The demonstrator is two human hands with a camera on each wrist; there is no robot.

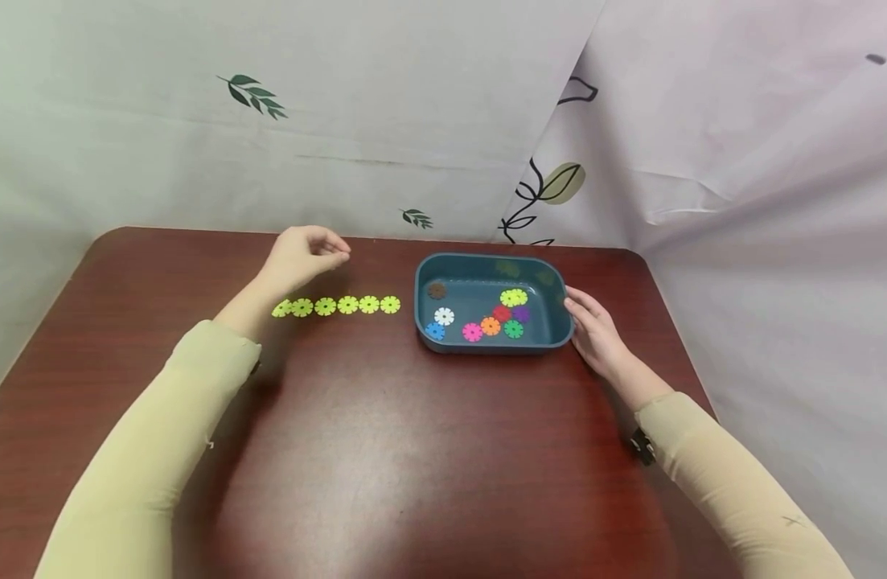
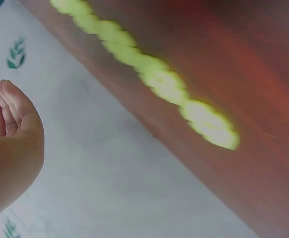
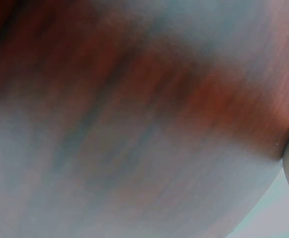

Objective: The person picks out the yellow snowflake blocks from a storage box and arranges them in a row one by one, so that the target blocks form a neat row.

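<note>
Between the hands point(image 1: 305, 256), yellow-green discs point(image 1: 338, 305)

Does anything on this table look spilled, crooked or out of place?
Nothing stands out. Six yellow-green discs lie in a neat row on the table, and the other coloured discs all sit inside the blue tray. Nothing looks spilled or damaged.
</note>
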